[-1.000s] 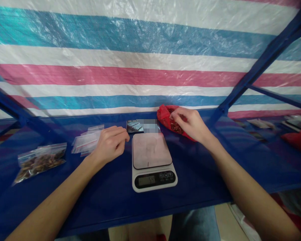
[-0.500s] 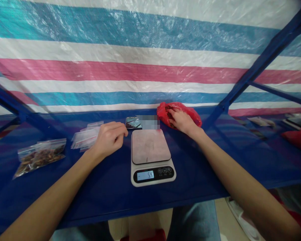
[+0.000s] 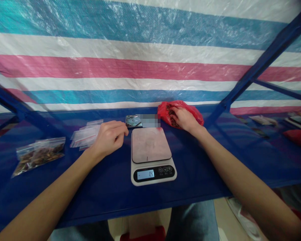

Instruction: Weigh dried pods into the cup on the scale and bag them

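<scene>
The crumpled red plastic bag, behind-right of the bare white digital scale, is entered by the right hand; its grasp cannot be told. The left hand is clenched left of the scale, with one filled clear pouch beyond.

we record bright, even light with white glints on the striped tarp. the blue surface carries a purplish cast and only a soft shadow under the left hand. straight lines bow toward the frame edges; the far right is soft.
</scene>
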Demonstrator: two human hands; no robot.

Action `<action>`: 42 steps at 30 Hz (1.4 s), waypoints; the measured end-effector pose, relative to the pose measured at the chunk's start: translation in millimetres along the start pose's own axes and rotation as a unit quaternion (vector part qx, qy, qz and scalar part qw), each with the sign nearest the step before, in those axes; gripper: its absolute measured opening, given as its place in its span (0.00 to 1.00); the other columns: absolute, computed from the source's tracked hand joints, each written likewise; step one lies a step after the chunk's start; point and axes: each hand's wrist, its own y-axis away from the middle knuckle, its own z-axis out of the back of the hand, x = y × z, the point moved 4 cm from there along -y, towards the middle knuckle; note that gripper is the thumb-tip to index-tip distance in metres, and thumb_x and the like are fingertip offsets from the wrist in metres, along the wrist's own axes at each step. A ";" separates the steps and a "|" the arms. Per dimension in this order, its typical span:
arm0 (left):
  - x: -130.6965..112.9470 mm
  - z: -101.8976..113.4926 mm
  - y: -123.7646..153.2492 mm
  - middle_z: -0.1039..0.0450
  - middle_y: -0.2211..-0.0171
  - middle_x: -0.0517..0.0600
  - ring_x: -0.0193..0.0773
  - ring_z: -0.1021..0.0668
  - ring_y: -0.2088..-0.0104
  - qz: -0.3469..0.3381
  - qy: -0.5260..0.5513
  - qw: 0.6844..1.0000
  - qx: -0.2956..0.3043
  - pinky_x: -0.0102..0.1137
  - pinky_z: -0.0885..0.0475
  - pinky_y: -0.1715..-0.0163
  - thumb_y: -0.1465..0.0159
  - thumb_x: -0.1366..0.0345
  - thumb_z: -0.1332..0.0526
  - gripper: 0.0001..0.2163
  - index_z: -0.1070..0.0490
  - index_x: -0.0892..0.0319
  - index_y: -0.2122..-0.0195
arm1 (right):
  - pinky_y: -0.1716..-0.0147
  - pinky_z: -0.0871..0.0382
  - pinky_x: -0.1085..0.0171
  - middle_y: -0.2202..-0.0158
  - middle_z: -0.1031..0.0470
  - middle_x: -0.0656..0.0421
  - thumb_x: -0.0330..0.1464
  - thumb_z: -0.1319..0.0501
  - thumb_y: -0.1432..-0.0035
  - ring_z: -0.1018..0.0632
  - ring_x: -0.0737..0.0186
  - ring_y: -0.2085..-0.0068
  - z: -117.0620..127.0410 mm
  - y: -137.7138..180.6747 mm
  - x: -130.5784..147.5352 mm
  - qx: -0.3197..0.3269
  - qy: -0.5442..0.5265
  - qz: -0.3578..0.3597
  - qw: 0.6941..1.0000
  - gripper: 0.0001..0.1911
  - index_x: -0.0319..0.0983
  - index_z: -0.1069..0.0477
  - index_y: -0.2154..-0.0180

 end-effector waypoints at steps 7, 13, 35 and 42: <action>0.3 0.9 -1.2 0.25 0.76 0.46 0.34 0.24 0.76 0.007 0.000 1.000 0.002 0.29 0.32 0.72 0.38 0.81 0.47 0.14 0.27 0.59 0.74 | 0.44 0.28 0.54 0.45 0.20 0.40 0.23 0.46 0.33 0.19 0.44 0.45 -0.4 -1.8 -1.0 -0.002 -0.020 0.018 1.000 0.18 0.33 0.25 0.46; 2.9 0.7 -0.5 0.25 0.76 0.45 0.33 0.25 0.76 0.016 -0.010 1.000 0.006 0.30 0.32 0.72 0.38 0.80 0.47 0.14 0.27 0.59 0.75 | 0.43 0.29 0.55 0.39 0.24 0.43 0.32 0.46 0.28 0.21 0.45 0.42 1.6 1.4 3.2 -0.013 -0.042 0.036 0.998 0.19 0.35 0.29 0.40; 4.9 1.3 0.0 0.26 0.77 0.45 0.32 0.27 0.77 0.018 -0.007 1.000 0.006 0.29 0.34 0.73 0.39 0.80 0.47 0.14 0.26 0.59 0.74 | 0.51 0.29 0.56 0.53 0.16 0.50 0.25 0.43 0.35 0.18 0.47 0.52 10.7 5.5 -0.2 -0.088 -0.081 0.051 0.991 0.12 0.38 0.22 0.55; 4.6 0.5 0.4 0.26 0.77 0.45 0.32 0.26 0.77 0.014 -0.004 1.000 0.009 0.29 0.34 0.73 0.39 0.80 0.47 0.14 0.27 0.58 0.74 | 0.52 0.28 0.56 0.56 0.15 0.51 0.30 0.39 0.34 0.17 0.48 0.55 17.1 7.9 1.0 -0.139 -0.104 0.035 0.984 0.09 0.39 0.20 0.59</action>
